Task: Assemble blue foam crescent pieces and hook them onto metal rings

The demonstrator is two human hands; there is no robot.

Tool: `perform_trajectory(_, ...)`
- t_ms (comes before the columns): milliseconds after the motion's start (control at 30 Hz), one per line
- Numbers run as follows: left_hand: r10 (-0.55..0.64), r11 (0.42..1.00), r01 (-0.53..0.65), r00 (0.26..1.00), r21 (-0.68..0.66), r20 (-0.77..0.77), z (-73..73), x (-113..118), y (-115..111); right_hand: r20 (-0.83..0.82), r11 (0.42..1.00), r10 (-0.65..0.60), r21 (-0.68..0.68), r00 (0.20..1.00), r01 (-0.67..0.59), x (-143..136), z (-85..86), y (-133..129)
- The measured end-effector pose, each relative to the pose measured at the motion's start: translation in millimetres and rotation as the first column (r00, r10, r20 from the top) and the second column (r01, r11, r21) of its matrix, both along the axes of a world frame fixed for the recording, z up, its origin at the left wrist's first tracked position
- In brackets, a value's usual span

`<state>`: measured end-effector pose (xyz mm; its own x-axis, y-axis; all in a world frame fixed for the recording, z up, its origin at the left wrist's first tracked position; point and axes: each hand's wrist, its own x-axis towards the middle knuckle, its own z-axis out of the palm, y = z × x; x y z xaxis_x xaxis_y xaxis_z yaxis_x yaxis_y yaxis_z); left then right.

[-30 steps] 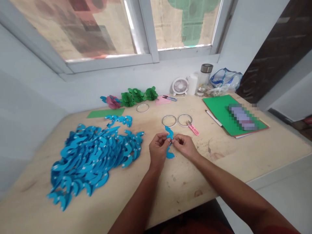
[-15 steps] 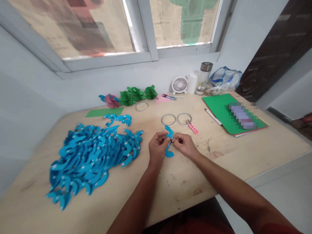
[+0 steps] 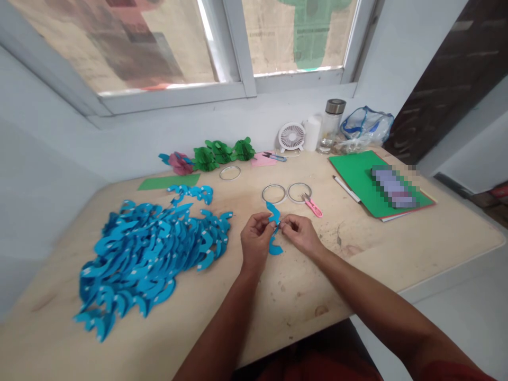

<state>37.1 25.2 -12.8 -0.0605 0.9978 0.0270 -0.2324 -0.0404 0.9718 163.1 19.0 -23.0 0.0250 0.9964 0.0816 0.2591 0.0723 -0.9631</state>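
Note:
My left hand [image 3: 255,233] pinches a curved blue paper strip [image 3: 273,212] between thumb and fingers, above the middle of the table. The strip's wavy ends stick out above and below the grip. Thumb and forefinger of my right hand [image 3: 299,233] are closed at the strip's right edge; whether they also hold something small is hidden. Just beyond the hands lie two rolls of narrow tape, the left one [image 3: 273,185] and the right one [image 3: 299,184]. Pink thread snips [image 3: 314,207] rest against the right roll. To the left spreads a big heap of similar blue paper strips [image 3: 151,254].
Green paper flowers [image 3: 222,152], a third tape roll [image 3: 230,179], blue snips [image 3: 275,157], a small white fan [image 3: 291,136] and a glass bottle [image 3: 331,127] line the back. A green folder [image 3: 353,169] with a blurred-out object and a white pen [image 3: 346,189] lies right.
My right fingertips have shifted slightly at the strip's edge. Both hands keep their pinch, and the view has moved very little.

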Motion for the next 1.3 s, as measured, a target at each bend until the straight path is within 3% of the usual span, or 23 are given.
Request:
perform_trajectory(267, 0.000, 0.999, 0.002, 0.998, 0.035, -0.064, -1.9, -1, 0, -0.148, 0.996, 0.005, -0.084, 0.989, -0.018, -2, 7.5, 0)
perform_trajectory(533, -0.009, 1.000, 0.009, 1.000, -0.005, 0.022, 1.2, 0, -1, -0.280, 0.990, 0.014, -0.130, 0.960, -0.053, -3, 8.0, 1)
perform_trajectory(1300, 0.000, 1.000, 0.000, 0.998, -0.005, 0.066, 2.3, 0, 0, -0.282, 0.992, 0.014, -0.113, 0.959, -0.047, -2, 8.0, 1)
